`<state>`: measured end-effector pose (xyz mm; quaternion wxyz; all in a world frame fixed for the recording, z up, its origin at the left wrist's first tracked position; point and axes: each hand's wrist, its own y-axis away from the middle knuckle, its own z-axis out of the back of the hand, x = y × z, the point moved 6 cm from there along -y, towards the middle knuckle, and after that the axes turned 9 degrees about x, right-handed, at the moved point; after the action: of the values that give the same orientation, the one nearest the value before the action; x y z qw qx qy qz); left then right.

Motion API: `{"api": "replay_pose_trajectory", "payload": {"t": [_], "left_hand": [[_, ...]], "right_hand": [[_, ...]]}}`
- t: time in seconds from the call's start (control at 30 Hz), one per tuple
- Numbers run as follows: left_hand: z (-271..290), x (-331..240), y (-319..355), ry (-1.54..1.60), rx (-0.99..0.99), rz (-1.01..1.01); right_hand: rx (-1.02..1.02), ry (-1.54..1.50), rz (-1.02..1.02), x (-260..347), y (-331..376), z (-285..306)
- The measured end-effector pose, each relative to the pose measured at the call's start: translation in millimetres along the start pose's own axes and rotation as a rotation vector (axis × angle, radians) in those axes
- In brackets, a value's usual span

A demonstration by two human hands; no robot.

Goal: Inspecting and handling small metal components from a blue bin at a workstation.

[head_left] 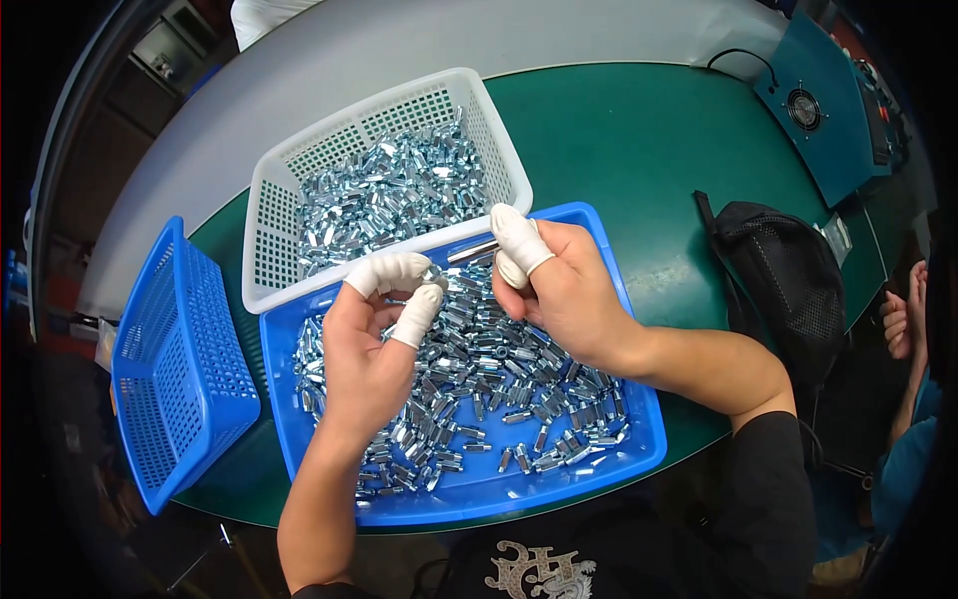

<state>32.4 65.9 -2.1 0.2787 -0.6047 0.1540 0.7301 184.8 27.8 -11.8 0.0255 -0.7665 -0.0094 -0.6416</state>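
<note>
My left hand point(369, 344), white finger cots on its thumb and fingertips, pinches a small shiny metal hex fitting point(431, 277) above the blue tray. Close by on the right, my right hand point(559, 280) also wears white finger cots and grips a slim shiny metal rod point(472, 253), whose free end points left toward the fitting. My right fingers cover the rod's other end. Beneath both hands, the blue tray point(479, 507) holds many loose hex fittings point(499, 349), with bare tray floor at its front. Behind it, a white perforated basket point(261, 215) holds a heap of similar fittings point(399, 185).
An empty blue perforated basket point(185, 369) stands tilted at the left. On the green table point(619, 130) lies a black mesh bag point(788, 270) at the right, with a teal machine with a fan point(828, 110) behind it. Another person's hand point(903, 314) shows at the far right.
</note>
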Motion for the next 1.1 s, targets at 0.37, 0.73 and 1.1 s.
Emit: {"api": "replay_pose_trajectory", "payload": {"t": [0.37,0.73,1.1], "left_hand": [[-0.3,-9.1,4.8,0.145,-0.051,-0.043],[-7.2,-34.2,13.4,-0.394,-0.096,-0.438],[-17.1,-25.6,6.5,-0.171,-0.013,-0.294]], "right_hand": [[0.099,-0.011,-0.031,-3.4,1.2,-6.6],[0.156,0.033,-0.094,-4.5,7.1,-11.8],[0.168,0.119,-0.037,-0.2,7.3,-16.4]]}}
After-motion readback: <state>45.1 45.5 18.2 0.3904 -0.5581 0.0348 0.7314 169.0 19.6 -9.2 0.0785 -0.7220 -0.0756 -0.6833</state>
